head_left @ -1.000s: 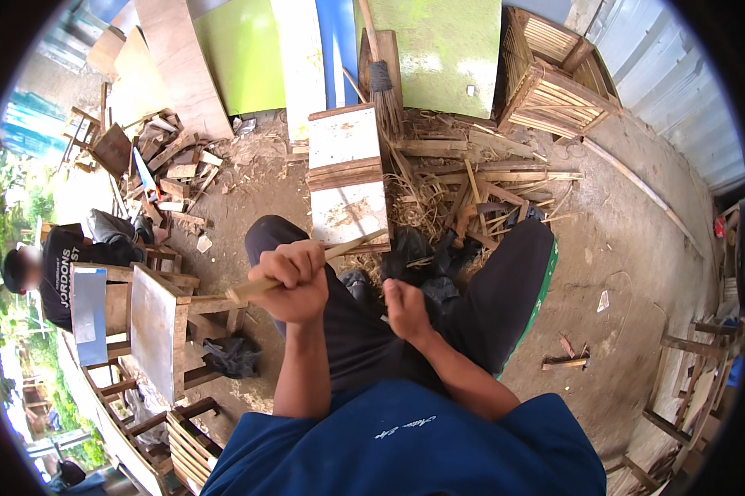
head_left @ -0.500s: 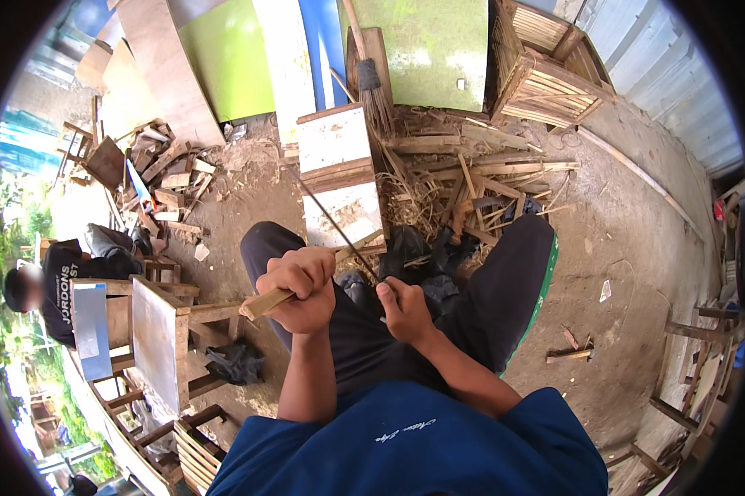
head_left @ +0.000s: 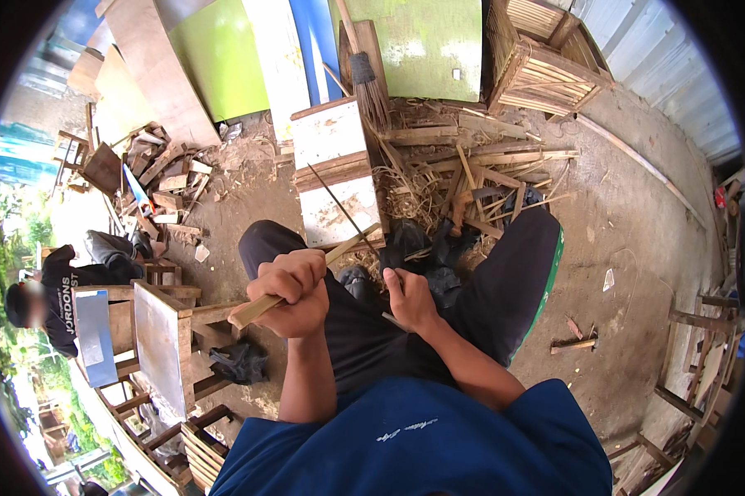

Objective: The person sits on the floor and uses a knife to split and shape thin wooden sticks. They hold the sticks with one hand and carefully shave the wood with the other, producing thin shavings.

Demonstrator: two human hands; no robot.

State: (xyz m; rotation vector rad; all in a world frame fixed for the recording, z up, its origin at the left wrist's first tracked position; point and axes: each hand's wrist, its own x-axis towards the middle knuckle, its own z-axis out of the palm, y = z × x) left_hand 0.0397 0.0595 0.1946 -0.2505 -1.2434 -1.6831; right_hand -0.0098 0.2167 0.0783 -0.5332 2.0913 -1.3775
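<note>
Clenches a squared wooden strip (head_left: 257, 310) in the left hand (head_left: 288, 288), with curled fingers pressed together around its middle. Holds it slightly left of centre, above the left thigh of the dark trousers (head_left: 265, 241). Slants its long axis from lower left to upper right, with the blunt near end aimed out past the fist to the left, and the far end aimed forward and right, by the near edge of a white-topped wooden bench (head_left: 316, 217). Grips a slender knife (head_left: 340, 203) in the right hand (head_left: 411, 302), with fingers folded inward and thumb extended toward the blade. Points its dark tip forward and left, over the bench, crossing the strip near the far end; perhaps touching there, too fine to tell. Has, past the bench, a broom (head_left: 370, 93) and, further left, a handsaw (head_left: 136, 186) among wood offcuts (head_left: 174, 180).
</note>
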